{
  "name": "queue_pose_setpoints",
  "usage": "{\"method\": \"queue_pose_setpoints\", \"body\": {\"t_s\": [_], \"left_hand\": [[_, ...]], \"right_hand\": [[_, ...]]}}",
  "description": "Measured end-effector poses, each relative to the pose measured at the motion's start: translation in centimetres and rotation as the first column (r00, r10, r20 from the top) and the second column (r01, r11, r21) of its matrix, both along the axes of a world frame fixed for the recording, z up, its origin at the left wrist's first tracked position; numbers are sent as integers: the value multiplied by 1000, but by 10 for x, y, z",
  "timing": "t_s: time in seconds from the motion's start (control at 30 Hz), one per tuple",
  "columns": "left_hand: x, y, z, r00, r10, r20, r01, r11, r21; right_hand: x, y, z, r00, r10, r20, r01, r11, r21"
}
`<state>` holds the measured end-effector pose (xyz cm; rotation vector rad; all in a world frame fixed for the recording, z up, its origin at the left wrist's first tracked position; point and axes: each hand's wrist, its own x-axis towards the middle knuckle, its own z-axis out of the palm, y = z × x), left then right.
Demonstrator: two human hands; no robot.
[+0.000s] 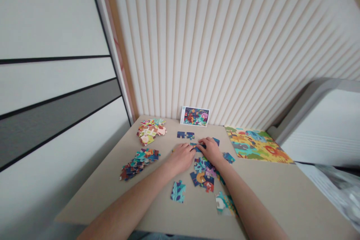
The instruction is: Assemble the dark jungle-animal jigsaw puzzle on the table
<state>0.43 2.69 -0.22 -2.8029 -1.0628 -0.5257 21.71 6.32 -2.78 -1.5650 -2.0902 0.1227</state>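
In the head view my left hand (183, 155) and my right hand (209, 150) are close together near the middle of the table, fingers bent around dark blue puzzle pieces (198, 149). The fingers partly cover these pieces. Behind them lies a pair of dark blue puzzle pieces (185, 135), side by side. Several loose sea-coloured pieces (203, 178) lie overlapping under and in front of my right wrist. A teal piece (178, 191) sits alone in front of my left hand. Another teal and white piece (224, 203) is partly hidden by my right forearm.
A picture card (195, 116) leans against the ribbed wall (174, 45). Two piles, one of light pieces (151, 131) and one of dark pieces (140, 163), lie at left. An assembled animal puzzle (255, 144) lies at right, beside a grey-white panel (323, 127) and clear plastic (341, 187).
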Motion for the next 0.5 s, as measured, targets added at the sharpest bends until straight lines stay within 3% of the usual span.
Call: {"method": "queue_pose_setpoints", "body": {"t_s": [0.17,0.27,0.37,0.5], "left_hand": [[-5,5,5,998,-7,56,8,1000,-26],[-12,12,6,992,54,117,-52,998,-21],[-22,23,0,977,151,149,-151,988,-9],[-32,37,-13,958,250,139,-246,968,-40]], "right_hand": [[2,-5,12,1000,-13,14,12,999,47],[16,-4,22,996,-88,3,87,992,94],[37,0,24,986,-166,0,166,982,95],[62,7,16,985,-175,4,175,985,11]]}}
